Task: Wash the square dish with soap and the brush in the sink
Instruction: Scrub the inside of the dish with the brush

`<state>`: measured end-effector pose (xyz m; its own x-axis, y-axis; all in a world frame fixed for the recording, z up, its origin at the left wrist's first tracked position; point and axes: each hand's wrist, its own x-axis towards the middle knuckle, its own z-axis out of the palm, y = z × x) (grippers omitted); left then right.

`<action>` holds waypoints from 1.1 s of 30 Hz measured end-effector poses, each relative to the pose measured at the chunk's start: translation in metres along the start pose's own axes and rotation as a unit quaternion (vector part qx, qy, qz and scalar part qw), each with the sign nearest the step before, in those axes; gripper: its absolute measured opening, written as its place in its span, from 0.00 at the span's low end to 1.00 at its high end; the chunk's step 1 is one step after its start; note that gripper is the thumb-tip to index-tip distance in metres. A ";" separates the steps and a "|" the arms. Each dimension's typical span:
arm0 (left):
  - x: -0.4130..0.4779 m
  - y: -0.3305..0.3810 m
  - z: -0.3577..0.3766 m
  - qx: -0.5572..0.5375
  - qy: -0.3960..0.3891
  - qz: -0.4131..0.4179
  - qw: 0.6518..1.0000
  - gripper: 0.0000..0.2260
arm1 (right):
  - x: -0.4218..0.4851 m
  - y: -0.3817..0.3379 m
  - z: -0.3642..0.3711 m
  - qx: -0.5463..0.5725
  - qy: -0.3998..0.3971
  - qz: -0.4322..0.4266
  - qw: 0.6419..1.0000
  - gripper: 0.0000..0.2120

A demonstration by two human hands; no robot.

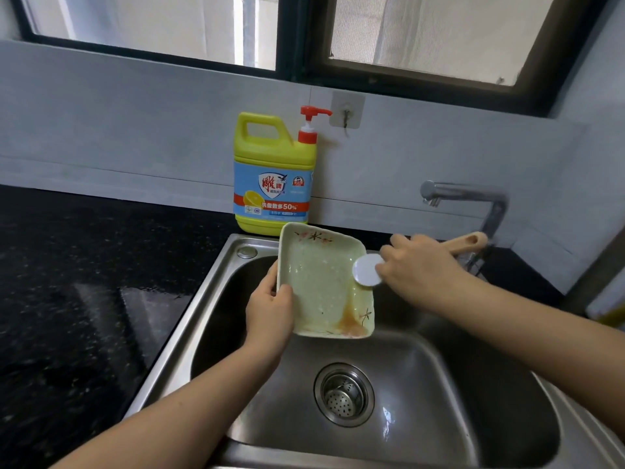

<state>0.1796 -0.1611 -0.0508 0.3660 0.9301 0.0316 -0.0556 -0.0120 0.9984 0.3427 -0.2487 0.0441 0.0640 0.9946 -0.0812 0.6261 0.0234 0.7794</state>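
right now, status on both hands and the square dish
Left hand grips square dish by its left edge, tilted over the sink. Right hand holds brush, white head at dish's right rim. Brown residue in lower corner. Nothing blocking.

The right grip [417,265] covers the middle of the brush [367,269] handle, and the bristles are out of sight behind its white round head. The left grip's [270,311] fingertips disappear behind the square dish [321,282], whose rim also hides the soap bottle's [274,170] lower right corner. The bottle's small print is unreadable. The sink's [422,367] near rim and both forearms run off the picture's edges.
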 end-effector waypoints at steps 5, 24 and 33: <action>0.001 -0.002 0.001 -0.002 -0.002 -0.001 1.000 0.20 | -0.003 -0.015 0.005 0.059 -0.038 -0.104 0.992 0.09; -0.001 -0.001 0.004 -0.014 -0.039 -0.045 0.998 0.22 | -0.007 -0.015 0.000 0.127 -0.072 -0.063 0.987 0.09; -0.004 0.001 0.006 -0.028 -0.054 -0.091 0.994 0.19 | 0.004 -0.003 0.003 0.063 -0.008 0.107 0.992 0.09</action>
<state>0.1839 -0.1669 -0.0493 0.4715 0.8704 -0.1420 -0.0299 0.1766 0.9838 0.3441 -0.2451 0.0397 0.2172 0.9738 0.0679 0.6887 -0.2021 0.6963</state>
